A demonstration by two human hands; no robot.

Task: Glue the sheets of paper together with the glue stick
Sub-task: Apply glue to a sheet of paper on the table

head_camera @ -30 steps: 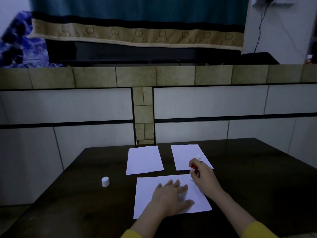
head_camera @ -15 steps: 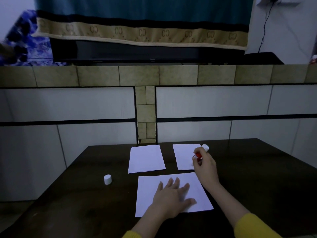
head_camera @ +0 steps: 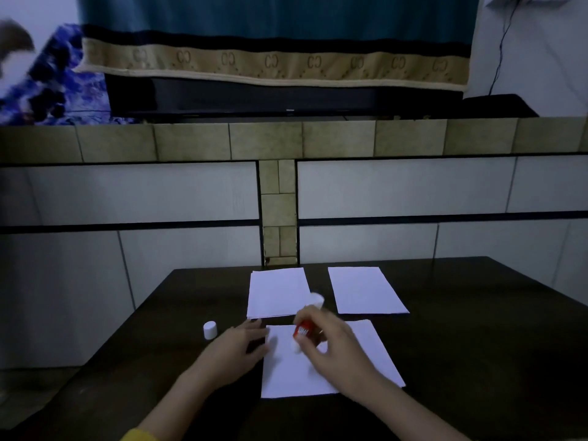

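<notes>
Three white sheets lie on the dark table (head_camera: pixel 461 329). The near sheet (head_camera: pixel 366 354) is in front of me. My right hand (head_camera: pixel 337 348) is over it, shut on the red glue stick (head_camera: pixel 304 329), whose lower white end touches the paper near its upper left. My left hand (head_camera: pixel 235 348) rests at the near sheet's left edge, fingers spread, partly on the table. A far left sheet (head_camera: pixel 276 291) and a far right sheet (head_camera: pixel 366 289) lie behind. The white glue cap (head_camera: pixel 210 329) stands upright left of my left hand.
A tiled wall (head_camera: pixel 191 192) rises just behind the table's far edge, with a ledge and a cloth-covered dark screen above. The table's right half is bare dark wood.
My right hand brought the glue stick from over the far right sheet down to the near sheet's upper left. My left hand slid from the sheet's middle to its left edge.
</notes>
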